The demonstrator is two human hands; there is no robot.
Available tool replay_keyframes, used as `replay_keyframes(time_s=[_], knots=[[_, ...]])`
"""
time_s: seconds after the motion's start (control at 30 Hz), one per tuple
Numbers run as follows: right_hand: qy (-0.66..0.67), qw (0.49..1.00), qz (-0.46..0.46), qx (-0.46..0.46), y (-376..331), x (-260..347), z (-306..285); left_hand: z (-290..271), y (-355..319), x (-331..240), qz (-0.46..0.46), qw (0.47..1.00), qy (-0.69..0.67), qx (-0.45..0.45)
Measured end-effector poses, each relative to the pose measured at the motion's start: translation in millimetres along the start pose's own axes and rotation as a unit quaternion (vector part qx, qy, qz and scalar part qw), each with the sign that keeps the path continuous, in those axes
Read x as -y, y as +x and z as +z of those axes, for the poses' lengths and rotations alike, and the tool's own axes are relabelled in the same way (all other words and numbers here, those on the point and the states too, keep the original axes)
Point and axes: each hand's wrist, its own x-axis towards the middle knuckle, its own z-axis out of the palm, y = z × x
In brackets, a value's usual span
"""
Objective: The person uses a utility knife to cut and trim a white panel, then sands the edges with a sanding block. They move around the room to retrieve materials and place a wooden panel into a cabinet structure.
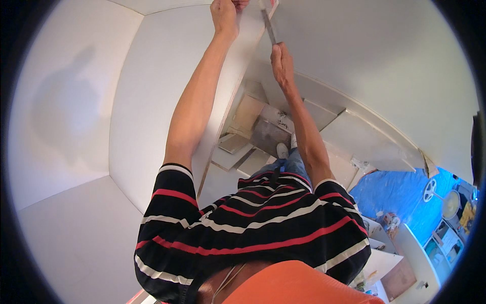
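Right hand [282,63], upper centre: grip was clamped on a slender grey tool [269,25] reaching the top edge, where a slip risked hitting the nearby left hand [225,16], whose hold could not be told.

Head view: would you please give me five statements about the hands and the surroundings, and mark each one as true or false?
1. The right hand grips a long, thin tool. True.
2. The left hand hangs low beside the body. False: the left hand is raised, and the top edge of the picture cuts it off.
3. A blue sheet shows on the right side of the picture. True.
4. The shirt is plain green. False: the shirt is black with red and white stripes.
5. Flat pieces of board lie near the shoes. True.
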Motion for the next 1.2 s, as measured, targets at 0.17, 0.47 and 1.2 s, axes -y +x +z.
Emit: replay_keyframes(time_s=[0.17,0.47,1.2], knots=[[-0.053,0.997,-0.045,0.02,35,-4,-22,-1,4,3,0.018,0.997,-0.063,0.041],[-0.075,0.984,-0.151,0.053,69,-39,-19,0,9,3,-0.019,0.998,-0.062,0.011],[-0.013,0.999,-0.041,-0.017,-28,34,11,6,15,0,-0.02,0.995,-0.097,0.029]])
